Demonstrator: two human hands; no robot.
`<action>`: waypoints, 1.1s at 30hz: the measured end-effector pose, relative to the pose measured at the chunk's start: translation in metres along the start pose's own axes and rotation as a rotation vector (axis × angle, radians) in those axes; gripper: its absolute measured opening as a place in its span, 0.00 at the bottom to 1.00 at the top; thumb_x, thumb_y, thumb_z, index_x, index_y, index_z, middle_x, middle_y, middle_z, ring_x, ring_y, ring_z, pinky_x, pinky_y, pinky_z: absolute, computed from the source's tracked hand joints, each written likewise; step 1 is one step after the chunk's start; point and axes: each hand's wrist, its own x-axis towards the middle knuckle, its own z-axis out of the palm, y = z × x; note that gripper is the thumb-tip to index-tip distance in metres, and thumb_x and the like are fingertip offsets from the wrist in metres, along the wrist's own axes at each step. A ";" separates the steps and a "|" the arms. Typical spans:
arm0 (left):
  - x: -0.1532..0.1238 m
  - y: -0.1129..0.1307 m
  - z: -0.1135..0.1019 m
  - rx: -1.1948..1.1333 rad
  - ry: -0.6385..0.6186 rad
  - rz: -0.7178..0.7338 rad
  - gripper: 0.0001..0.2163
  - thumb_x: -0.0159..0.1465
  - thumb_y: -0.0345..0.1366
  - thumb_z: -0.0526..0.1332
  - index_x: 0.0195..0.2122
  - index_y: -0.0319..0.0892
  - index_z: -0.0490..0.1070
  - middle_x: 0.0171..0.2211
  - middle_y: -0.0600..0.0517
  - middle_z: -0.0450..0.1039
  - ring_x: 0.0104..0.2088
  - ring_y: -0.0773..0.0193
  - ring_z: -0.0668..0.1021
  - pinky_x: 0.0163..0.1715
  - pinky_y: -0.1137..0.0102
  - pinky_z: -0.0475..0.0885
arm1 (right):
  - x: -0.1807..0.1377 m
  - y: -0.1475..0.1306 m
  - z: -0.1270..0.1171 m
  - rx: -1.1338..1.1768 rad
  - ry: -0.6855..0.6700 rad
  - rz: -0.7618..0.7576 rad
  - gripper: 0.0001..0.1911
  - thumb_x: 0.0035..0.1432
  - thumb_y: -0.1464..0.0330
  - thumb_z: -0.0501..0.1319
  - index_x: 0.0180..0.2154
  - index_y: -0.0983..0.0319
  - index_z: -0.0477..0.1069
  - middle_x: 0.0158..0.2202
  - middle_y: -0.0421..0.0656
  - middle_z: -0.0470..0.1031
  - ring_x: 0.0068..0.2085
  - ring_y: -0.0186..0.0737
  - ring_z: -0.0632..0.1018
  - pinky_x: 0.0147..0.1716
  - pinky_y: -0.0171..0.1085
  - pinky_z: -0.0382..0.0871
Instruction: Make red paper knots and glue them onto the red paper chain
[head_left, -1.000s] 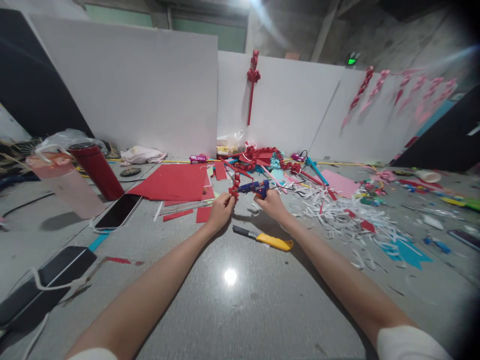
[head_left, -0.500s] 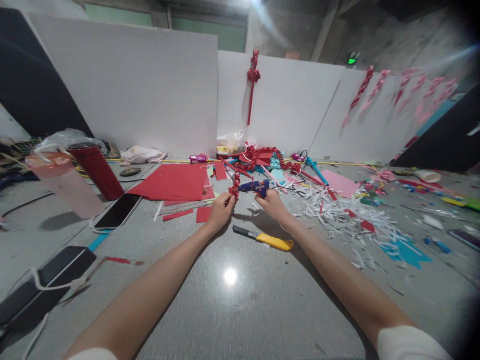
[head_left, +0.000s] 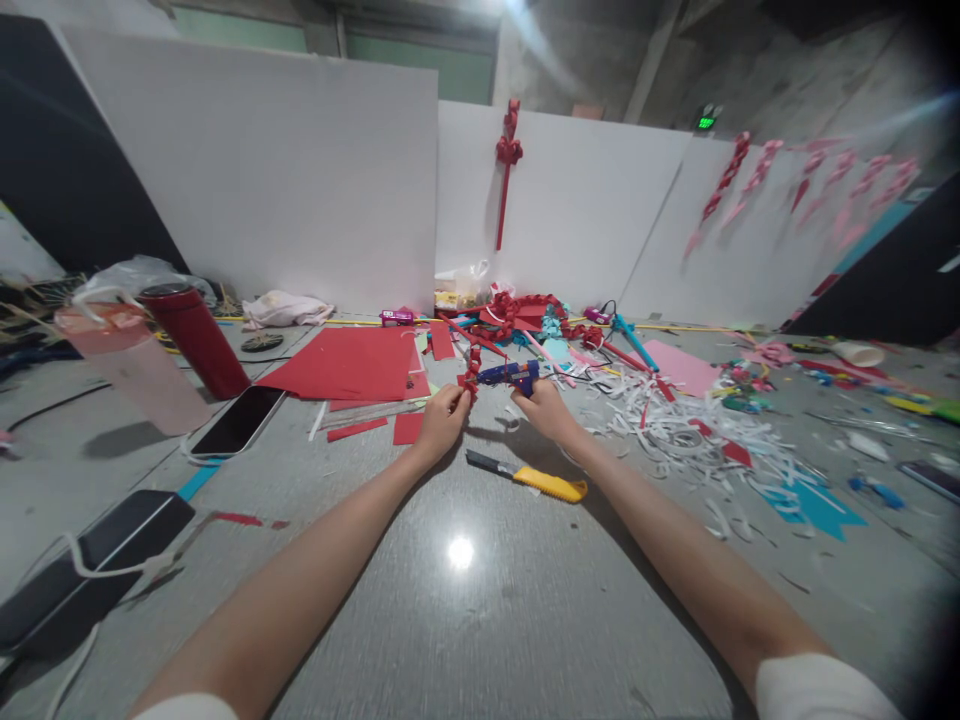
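Observation:
Pinched in my left hand (head_left: 444,420) is a small folded red paper piece (head_left: 473,368), which stands up above the fingers. My right hand (head_left: 541,408) is wrapped round the handle of a blue hot glue gun (head_left: 510,374). The gun's nozzle points left and meets or nearly meets the red paper; whether they touch I cannot tell. Below both hands a yellow utility knife (head_left: 551,484) lies on the grey surface. Red paper sheets (head_left: 352,362) lie to the left of my left hand, with a narrow red strip (head_left: 357,430) in front of them.
White paper shreds (head_left: 675,430) spread out on the right beside a pink sheet (head_left: 682,367). A red flask (head_left: 196,340), a pink bottle (head_left: 139,365), a phone (head_left: 238,420) and a black power bank (head_left: 97,560) stand or lie at left. A red paper ornament (head_left: 508,165) hangs on the white panel.

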 end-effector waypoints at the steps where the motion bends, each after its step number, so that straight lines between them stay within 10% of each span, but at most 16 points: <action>1: 0.000 0.000 0.000 0.002 0.000 -0.001 0.15 0.75 0.42 0.53 0.32 0.42 0.72 0.31 0.51 0.72 0.33 0.61 0.73 0.35 0.68 0.64 | 0.000 0.000 0.000 -0.001 0.003 -0.001 0.14 0.56 0.61 0.56 0.23 0.58 0.57 0.19 0.35 0.56 0.25 0.34 0.58 0.26 0.36 0.51; 24: 0.000 0.002 -0.002 0.024 0.003 -0.003 0.16 0.74 0.40 0.54 0.30 0.42 0.71 0.30 0.52 0.70 0.33 0.62 0.72 0.36 0.67 0.64 | 0.005 0.035 -0.007 -0.243 0.034 0.042 0.12 0.59 0.64 0.55 0.23 0.59 0.62 0.20 0.37 0.63 0.25 0.37 0.65 0.29 0.37 0.56; 33: 0.000 -0.001 -0.001 0.027 0.001 -0.016 0.15 0.74 0.40 0.54 0.30 0.43 0.70 0.30 0.52 0.70 0.33 0.61 0.72 0.35 0.68 0.64 | 0.002 0.036 -0.011 -0.467 -0.025 0.016 0.22 0.68 0.72 0.51 0.60 0.67 0.69 0.53 0.59 0.76 0.53 0.56 0.75 0.53 0.46 0.61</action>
